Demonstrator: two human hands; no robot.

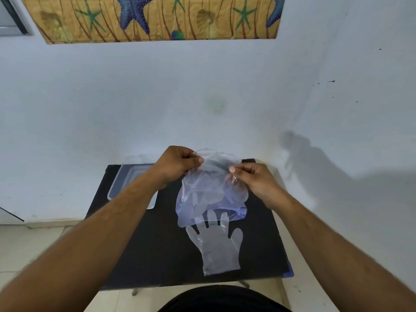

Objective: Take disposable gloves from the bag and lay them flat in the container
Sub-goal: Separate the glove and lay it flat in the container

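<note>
A clear bluish plastic bag [211,194] hangs above the black table, held up by both hands at its top rim. My left hand [177,164] pinches the left side of the opening and my right hand [252,179] pinches the right side. Crumpled gloves show through the bag's film. One clear disposable glove [216,246] lies flat on the table below the bag, fingers pointing away from me, its fingertips under the bag's bottom edge. A clear rectangular container [126,176] sits at the table's far left, partly hidden by my left forearm.
The small black table [157,255] stands against a pale blue wall. A tiled floor shows on both sides of it. A dark-clothed knee is at the bottom edge of the view.
</note>
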